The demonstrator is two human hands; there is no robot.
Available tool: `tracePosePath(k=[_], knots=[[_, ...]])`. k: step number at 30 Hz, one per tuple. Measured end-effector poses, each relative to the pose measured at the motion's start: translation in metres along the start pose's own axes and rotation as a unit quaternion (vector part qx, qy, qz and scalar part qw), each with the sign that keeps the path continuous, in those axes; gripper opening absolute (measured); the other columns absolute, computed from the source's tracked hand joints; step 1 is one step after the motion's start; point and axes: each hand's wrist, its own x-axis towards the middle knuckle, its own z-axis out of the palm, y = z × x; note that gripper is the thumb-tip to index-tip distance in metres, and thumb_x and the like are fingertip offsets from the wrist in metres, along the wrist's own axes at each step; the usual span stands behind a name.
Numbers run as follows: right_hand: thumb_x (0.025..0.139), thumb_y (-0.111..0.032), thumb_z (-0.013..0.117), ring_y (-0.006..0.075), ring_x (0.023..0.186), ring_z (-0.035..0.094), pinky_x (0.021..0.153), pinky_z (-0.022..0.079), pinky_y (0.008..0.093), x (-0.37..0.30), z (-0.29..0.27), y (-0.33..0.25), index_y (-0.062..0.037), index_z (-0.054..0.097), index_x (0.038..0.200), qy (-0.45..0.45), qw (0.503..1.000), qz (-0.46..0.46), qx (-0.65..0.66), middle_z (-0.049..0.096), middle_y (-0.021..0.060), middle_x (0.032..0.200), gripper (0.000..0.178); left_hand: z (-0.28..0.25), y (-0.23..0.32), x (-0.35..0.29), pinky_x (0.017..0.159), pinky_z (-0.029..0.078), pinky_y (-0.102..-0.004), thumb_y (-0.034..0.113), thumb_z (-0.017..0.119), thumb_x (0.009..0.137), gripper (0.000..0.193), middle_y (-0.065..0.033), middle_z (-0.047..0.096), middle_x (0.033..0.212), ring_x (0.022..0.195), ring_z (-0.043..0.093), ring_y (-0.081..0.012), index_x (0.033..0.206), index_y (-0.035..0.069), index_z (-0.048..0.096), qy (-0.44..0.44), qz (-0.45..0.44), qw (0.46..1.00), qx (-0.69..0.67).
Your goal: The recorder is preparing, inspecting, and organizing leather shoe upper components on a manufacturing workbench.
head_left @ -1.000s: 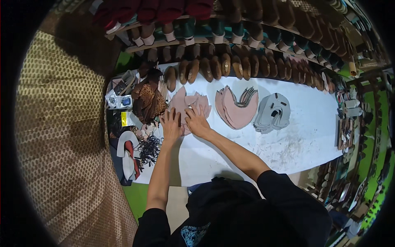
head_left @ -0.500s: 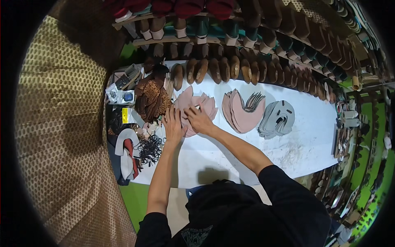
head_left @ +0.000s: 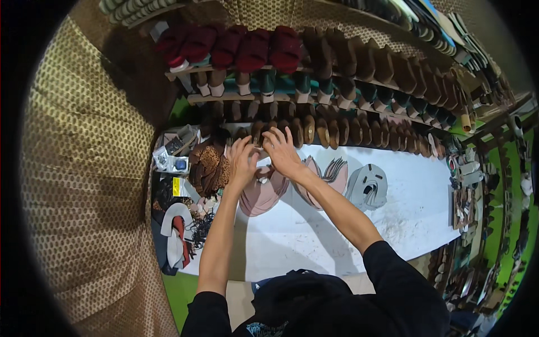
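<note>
My left hand [head_left: 242, 163] and my right hand [head_left: 282, 153] are raised side by side at the far left part of the table, in front of a row of brown shoe lasts [head_left: 309, 130]. Fingers on both are apart and stretched forward. Between them shows a small pale spot that I cannot make out. Just nearer lies a stack of pink curved shoe-upper pieces [head_left: 260, 199], partly covered by my hands. A second pink stack [head_left: 337, 182] is half hidden behind my right forearm. Right of it sits a stack of grey pieces [head_left: 365, 196] with dark slots.
Left of my hands are a heap of brown and leopard-print material [head_left: 206, 168], a tangle of black cords [head_left: 197, 227] and clear packets [head_left: 171, 160]. Shelves of lasts and red shoes [head_left: 247, 50] rise beyond the white tabletop [head_left: 404, 224]. A patterned curtain [head_left: 84, 196] hangs left.
Both hands have left the left pink stack and moved away from me toward the lasts. That stack now looks gathered instead of fanned out. The view has tilted up, showing more shelf.
</note>
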Motion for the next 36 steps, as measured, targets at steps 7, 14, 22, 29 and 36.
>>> tracePosePath(k=[7, 14, 22, 29, 36], knots=[[0.079, -0.027, 0.077, 0.0408, 0.139, 0.034, 0.116, 0.019, 0.0659, -0.022, -0.065, -0.001, -0.0041, 0.058, 0.112, 0.057, 0.992, 0.002, 0.108, 0.046, 0.0165, 0.138, 0.045, -0.036, 0.037, 0.008, 0.114, 0.026, -0.0486, 0.01, 0.07, 0.084, 0.014, -0.0076, 0.06, 0.134, 0.134, 0.046, -0.0317, 0.097, 0.006, 0.071, -0.031, 0.031, 0.999, 0.011], [0.083, -0.012, 0.068, 0.0381, 0.134, 0.041, 0.115, 0.022, 0.065, -0.035, -0.069, -0.014, -0.007, 0.063, 0.108, 0.111, 0.99, 0.007, 0.081, 0.054, 0.0112, 0.131, 0.025, -0.061, 0.054, -0.016, 0.113, 0.026, -0.0508, 0.013, 0.071, 0.085, 0.013, -0.0055, 0.061, 0.13, 0.131, 0.047, -0.0314, 0.097, 0.01, 0.074, 0.035, 0.053, 0.998, 0.002], [0.081, -0.013, 0.07, 0.0378, 0.13, 0.042, 0.113, 0.024, 0.0653, -0.034, -0.107, -0.062, -0.0107, 0.073, 0.087, 0.125, 0.99, 0.032, 0.065, 0.057, 0.0117, 0.126, 0.007, -0.126, 0.079, -0.024, 0.113, 0.025, -0.0576, 0.016, 0.074, 0.082, 0.015, -0.007, 0.06, 0.131, 0.132, 0.045, -0.0333, 0.096, 0.017, 0.079, 0.029, 0.107, 0.99, 0.084], [0.082, -0.016, 0.068, 0.0396, 0.132, 0.042, 0.113, 0.026, 0.0654, -0.185, 0.001, -0.162, -0.0095, 0.069, 0.088, -0.034, 0.996, 0.062, 0.06, 0.057, 0.0128, 0.128, 0.009, -0.066, 0.011, -0.211, 0.11, 0.028, -0.06, 0.019, 0.073, 0.079, 0.01, -0.0096, 0.059, 0.125, 0.127, 0.048, -0.0332, 0.087, 0.015, 0.077, -0.148, 0.087, 0.98, 0.101], [0.084, -0.018, 0.064, 0.0392, 0.135, 0.041, 0.112, 0.025, 0.0687, -0.286, 0.046, -0.253, -0.0072, 0.07, 0.091, -0.136, 0.982, 0.129, 0.036, 0.055, 0.0129, 0.128, 0.015, -0.052, -0.004, -0.342, 0.107, 0.032, -0.0596, 0.019, 0.072, 0.078, 0.013, -0.0124, 0.058, 0.123, 0.125, 0.048, -0.0346, 0.089, 0.014, 0.077, -0.222, 0.097, 0.968, 0.06]])
